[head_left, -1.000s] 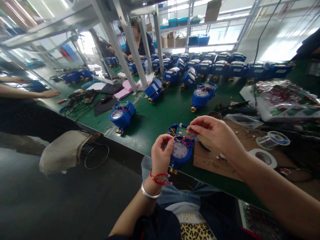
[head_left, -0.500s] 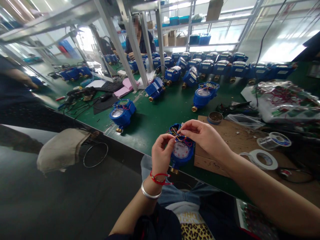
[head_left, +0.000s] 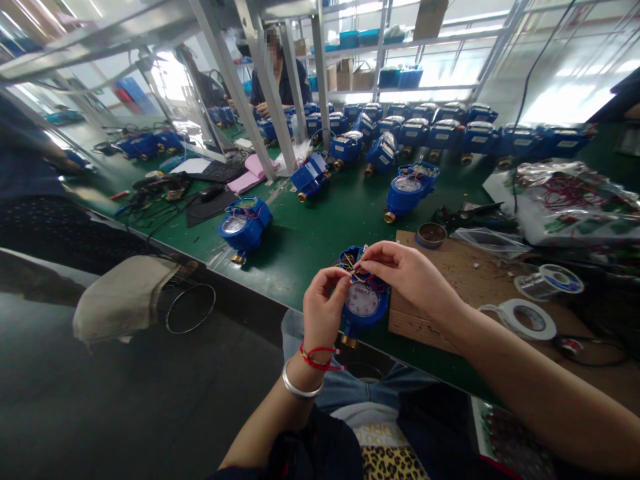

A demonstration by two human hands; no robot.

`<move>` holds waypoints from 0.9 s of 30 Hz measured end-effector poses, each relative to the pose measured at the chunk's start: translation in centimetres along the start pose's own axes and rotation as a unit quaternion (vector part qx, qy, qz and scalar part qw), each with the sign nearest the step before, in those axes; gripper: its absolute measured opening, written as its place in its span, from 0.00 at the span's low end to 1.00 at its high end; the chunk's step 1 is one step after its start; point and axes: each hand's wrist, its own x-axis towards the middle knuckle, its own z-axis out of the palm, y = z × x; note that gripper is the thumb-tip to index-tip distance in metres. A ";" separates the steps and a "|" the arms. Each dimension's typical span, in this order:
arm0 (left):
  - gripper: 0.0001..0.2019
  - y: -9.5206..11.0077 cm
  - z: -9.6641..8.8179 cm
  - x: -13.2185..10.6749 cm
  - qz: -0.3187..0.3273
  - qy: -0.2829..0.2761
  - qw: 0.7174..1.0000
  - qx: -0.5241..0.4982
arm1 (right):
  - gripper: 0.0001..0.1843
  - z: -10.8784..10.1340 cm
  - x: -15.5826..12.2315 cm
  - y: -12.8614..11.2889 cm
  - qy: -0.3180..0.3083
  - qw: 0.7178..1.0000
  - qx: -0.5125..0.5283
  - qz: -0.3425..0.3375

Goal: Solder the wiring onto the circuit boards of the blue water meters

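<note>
A blue water meter (head_left: 363, 301) with a white dial and a bunch of red, yellow and blue wires stands at the near edge of the green bench (head_left: 320, 233). My left hand (head_left: 324, 310) is curled round the meter's left side, thumb and forefinger pinched at the wires. My right hand (head_left: 406, 272) reaches in from the right and pinches the thin wires (head_left: 361, 271) just above the dial. Both hands meet over the top of the meter.
A wooden board (head_left: 480, 287) lies right of the meter with a small round tin (head_left: 431, 234), tape rolls (head_left: 523, 317) and a solder spool (head_left: 550, 279). More blue meters (head_left: 244, 227) stand behind, several in a back row. A person sits far behind; another stands at left.
My right hand dropped from the meter's top edge to the wires above the dial. A green circuit board seen on the meter a second ago no longer shows. The person at left drew back.
</note>
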 end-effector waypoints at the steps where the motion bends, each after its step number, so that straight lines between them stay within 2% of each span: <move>1: 0.08 0.0 0.0 0.0 0.000 0.000 1.000 0.001 | 0.09 0.0 0.0 0.1 -0.003 1.000 -0.002 0.000; 9: 0.06 -0.3 0.1 -0.1 0.028 -0.004 0.999 0.021 | 0.08 0.2 0.0 0.0 -0.037 0.999 -0.018 -0.020; 14: 0.08 -0.6 0.4 -0.2 0.048 -0.003 0.999 0.021 | 0.12 0.5 -0.1 -0.3 -0.008 0.999 -0.025 -0.041; 21: 0.13 -0.5 0.8 -0.2 0.045 -0.005 0.999 0.022 | 0.20 0.8 -0.6 -0.7 0.009 0.982 -0.143 -0.124; 27: 0.16 -1.0 0.9 -0.2 0.063 -0.003 0.998 0.029 | 0.24 0.7 -0.8 -0.7 -0.004 0.971 -0.190 -0.146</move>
